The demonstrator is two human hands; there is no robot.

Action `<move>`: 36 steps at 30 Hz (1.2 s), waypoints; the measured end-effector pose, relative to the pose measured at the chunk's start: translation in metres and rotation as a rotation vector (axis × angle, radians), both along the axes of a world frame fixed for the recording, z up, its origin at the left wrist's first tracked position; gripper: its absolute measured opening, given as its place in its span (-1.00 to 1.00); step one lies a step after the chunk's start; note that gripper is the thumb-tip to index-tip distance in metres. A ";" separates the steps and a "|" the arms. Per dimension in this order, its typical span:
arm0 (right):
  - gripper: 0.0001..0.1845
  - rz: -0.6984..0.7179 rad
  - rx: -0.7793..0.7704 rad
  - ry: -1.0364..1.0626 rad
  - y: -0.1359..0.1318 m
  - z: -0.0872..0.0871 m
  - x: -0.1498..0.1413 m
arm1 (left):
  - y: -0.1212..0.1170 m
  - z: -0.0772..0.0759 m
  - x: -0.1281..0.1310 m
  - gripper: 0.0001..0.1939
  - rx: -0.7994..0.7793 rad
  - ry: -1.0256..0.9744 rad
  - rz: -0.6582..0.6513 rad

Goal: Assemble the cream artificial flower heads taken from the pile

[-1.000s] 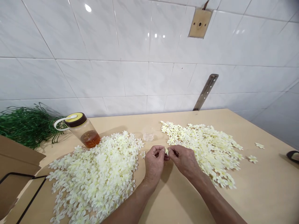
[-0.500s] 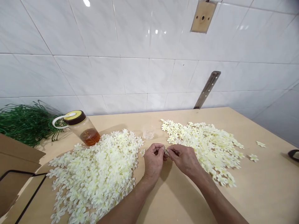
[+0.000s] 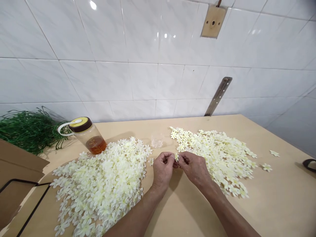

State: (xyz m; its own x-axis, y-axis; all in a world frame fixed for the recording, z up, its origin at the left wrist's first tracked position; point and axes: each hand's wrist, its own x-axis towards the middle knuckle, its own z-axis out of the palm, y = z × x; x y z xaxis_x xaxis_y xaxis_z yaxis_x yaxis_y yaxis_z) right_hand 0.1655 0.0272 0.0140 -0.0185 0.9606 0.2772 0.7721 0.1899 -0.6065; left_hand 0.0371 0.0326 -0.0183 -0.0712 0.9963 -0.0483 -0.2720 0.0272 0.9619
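Observation:
Between my two hands is a small cream artificial flower [image 3: 176, 157], pinched at its edges. My left hand [image 3: 163, 171] has thumb and forefinger closed on its left side. My right hand [image 3: 195, 167] grips the right side the same way; some fingertips are hidden behind. To the left lies a large heap of cream flowers [image 3: 106, 181], and a flatter heap of similar flowers [image 3: 217, 154] spreads to the right. Just beyond my hands stands a small clear cup [image 3: 157, 141]. One loose flower [image 3: 151, 161] rests beside my left hand.
A bottle of amber liquid [image 3: 95, 140] with a yellow-and-brown lid stands behind the left heap. Green artificial stems [image 3: 24, 131] lie at the far left, near a cardboard box [image 3: 17, 181]. A metal bracket [image 3: 218, 96] leans against the tiled wall [image 3: 140, 80]. Stray flowers [image 3: 266, 167] lie at right.
The flower between my fingers has turned so its cream petals now face up and show more. Both hands keep nearly the same place, and the view has shifted slightly.

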 end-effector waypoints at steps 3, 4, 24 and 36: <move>-0.74 0.011 -0.018 0.035 0.001 -0.001 0.001 | 0.000 0.002 0.000 -0.79 -0.011 -0.045 -0.024; -0.73 0.015 -0.020 0.044 0.001 -0.001 0.002 | 0.000 0.002 0.000 -0.78 -0.016 -0.055 -0.032; -0.76 -0.008 -0.118 0.183 0.001 0.005 0.006 | 0.000 0.000 0.001 -0.79 0.036 0.029 -0.045; -0.80 -0.054 -0.075 0.145 0.002 0.004 0.005 | -0.004 0.003 0.002 -0.85 0.006 0.107 -0.057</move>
State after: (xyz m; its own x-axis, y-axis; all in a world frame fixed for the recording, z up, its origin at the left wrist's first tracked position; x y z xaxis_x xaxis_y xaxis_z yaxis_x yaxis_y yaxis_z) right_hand 0.1708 0.0292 0.0177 0.0687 0.9773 0.2002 0.6834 0.1001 -0.7231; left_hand 0.0390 0.0283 -0.0156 -0.0194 0.9991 -0.0372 -0.1655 0.0335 0.9856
